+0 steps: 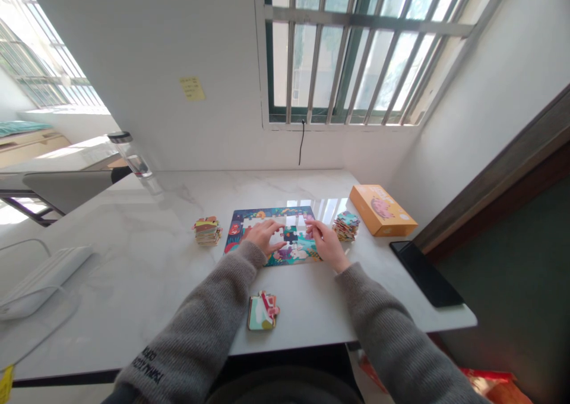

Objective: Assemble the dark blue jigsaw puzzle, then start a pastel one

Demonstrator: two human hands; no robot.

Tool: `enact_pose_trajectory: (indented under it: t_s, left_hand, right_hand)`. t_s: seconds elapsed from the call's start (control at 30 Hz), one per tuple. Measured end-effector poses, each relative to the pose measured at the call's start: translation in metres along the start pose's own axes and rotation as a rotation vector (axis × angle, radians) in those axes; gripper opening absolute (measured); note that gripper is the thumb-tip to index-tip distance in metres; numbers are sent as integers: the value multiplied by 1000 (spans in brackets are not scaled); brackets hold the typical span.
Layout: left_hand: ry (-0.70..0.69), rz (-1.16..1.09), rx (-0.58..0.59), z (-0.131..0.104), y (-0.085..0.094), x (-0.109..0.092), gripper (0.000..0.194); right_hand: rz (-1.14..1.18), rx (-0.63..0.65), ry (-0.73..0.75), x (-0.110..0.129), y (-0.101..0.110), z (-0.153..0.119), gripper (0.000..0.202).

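The jigsaw puzzle [299, 253] lies flat on the marble-patterned table [178, 300] and serves as the reference for all positions below. Left hand [262, 236]: over the left-centre portion of the puzzle, fingers extended, thumb spread apart from them. Right hand [328, 246]: at the puzzle's right edge, fingers curled, thumb and index fingertip close together (whether a piece is pinched between them cannot be told). Joined dark teal pieces [290, 234] lie at the puzzle's centre, between the hands, with pale areas around them. One stack of pieces [208, 233] stands left of the puzzle; a second stack [346, 227] stands just right of it, near the right hand. A smaller pile [262, 312] lies in front of the puzzle. The orange box [383, 211] sits farther right, beyond the second stack.
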State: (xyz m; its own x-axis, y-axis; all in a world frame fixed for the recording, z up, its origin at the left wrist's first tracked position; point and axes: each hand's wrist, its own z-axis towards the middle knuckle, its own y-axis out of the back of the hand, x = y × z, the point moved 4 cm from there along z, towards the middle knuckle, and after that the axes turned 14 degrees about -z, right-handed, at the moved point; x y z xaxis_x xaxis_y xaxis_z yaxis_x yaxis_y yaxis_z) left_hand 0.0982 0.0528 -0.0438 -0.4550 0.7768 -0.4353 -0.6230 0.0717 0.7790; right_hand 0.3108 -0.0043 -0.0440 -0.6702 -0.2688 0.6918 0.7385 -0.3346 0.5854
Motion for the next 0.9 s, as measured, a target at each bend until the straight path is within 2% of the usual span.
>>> enact_pose_trajectory:
  t_s: [0.33,0.53,0.7,0.9]
  left_hand:
    - [67,23,31,-1,-4,9,41]
    - [65,-35,-7,1,6,16,41]
    - [112,-7,87,-3,9,28,40]
    - [126,-21,107,-4,10,30,41]
  right_hand:
    - [-149,10,43,0,11,-7,32]
    - [-159,-3,10,2,16,-8,33]
    - [-183,24,30,0,11,-9,33]
    - [-176,50,54,1,8,-9,32]
